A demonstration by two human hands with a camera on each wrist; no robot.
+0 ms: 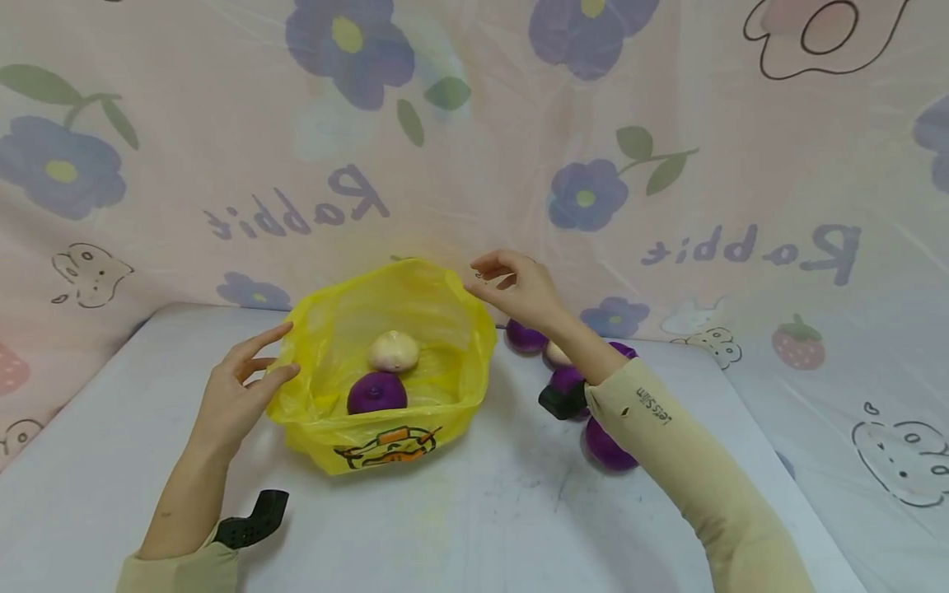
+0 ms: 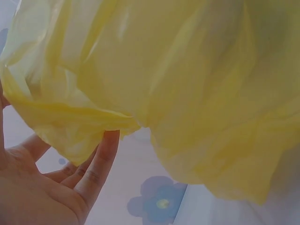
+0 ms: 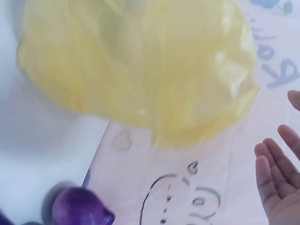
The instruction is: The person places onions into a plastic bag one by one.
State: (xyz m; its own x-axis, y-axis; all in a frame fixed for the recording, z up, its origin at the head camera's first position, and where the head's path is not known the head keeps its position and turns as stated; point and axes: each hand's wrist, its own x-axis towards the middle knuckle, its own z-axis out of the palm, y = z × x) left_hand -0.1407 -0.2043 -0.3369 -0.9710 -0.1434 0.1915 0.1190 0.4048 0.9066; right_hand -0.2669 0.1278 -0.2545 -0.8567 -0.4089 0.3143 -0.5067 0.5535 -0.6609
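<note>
A yellow plastic bag (image 1: 385, 420) stands with its mouth wide open on the white table. Inside it lie a purple onion (image 1: 376, 394) and a pale, cream-coloured onion (image 1: 395, 352). My left hand (image 1: 236, 395) is at the bag's left rim, fingers spread and relaxed. In the left wrist view, fingertips (image 2: 111, 137) of that hand meet the bag's lower edge. Beside the upper right rim, my right hand (image 1: 521, 290) is raised with fingers loosely bent and nothing between them. The right wrist view shows a gap between this hand (image 3: 281, 187) and the bag (image 3: 140, 70).
To the right of the bag, partly behind my right forearm, sit several purple onions (image 1: 610, 446) and a pale one (image 1: 556, 354). A patterned cloth (image 1: 474, 165) with flowers and lettering hangs behind the white table (image 1: 474, 543). Black wrist mounts (image 1: 255, 520) stick out from both sleeves.
</note>
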